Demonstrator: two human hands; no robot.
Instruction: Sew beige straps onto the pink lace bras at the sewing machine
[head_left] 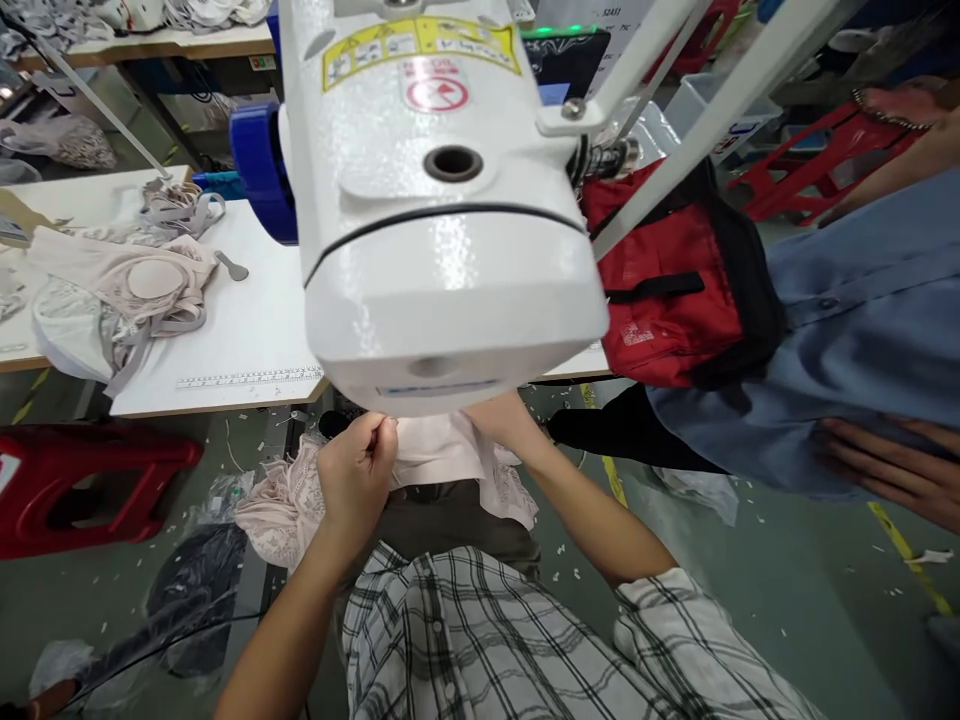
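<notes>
A pale pink piece of fabric (439,450) with lace parts hangs over my lap, just under the head of a white sewing machine (450,290). My left hand (358,462) is closed in a pinch on the fabric's left edge. On the other side, my right hand (499,418) lies against the same cloth, its fingers hidden below the machine head. More pink lace (285,500) is bunched beside my left wrist. The needle area is out of sight behind the machine.
Pink and white bra pieces (142,280) lie on the white table (255,330) at left, near a printed ruler (247,378). A red stool (90,480) stands below. At right are a red bag (667,290) and a person in a blue shirt (870,300), close by.
</notes>
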